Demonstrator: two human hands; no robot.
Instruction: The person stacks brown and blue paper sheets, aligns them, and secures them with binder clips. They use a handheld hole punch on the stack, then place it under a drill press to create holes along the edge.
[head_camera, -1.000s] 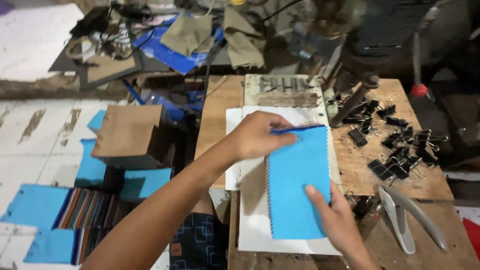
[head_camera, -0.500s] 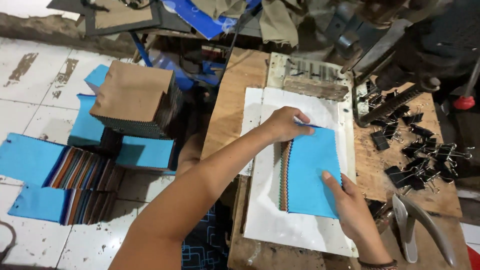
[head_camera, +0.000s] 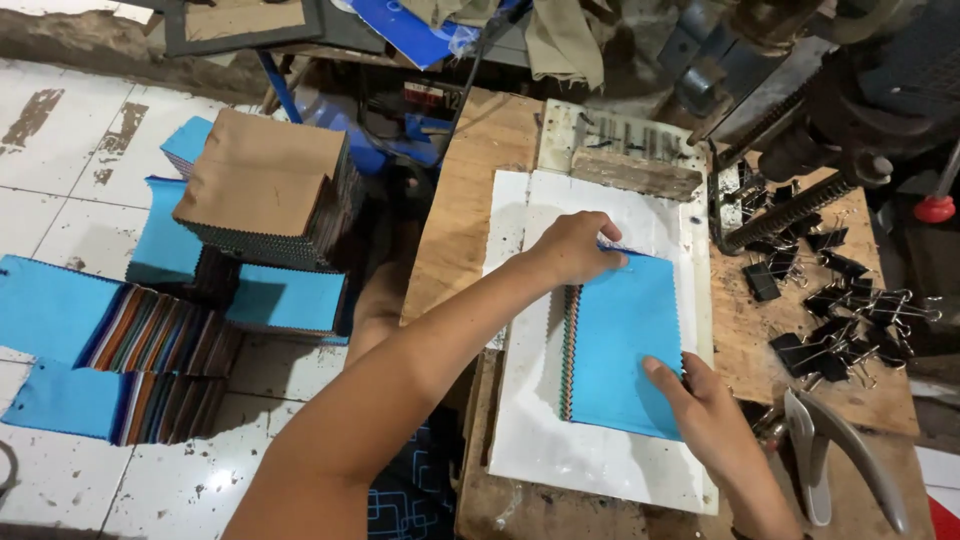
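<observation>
The left hand (head_camera: 575, 247) hides the swatch stack's (head_camera: 625, 345) top corner.
</observation>
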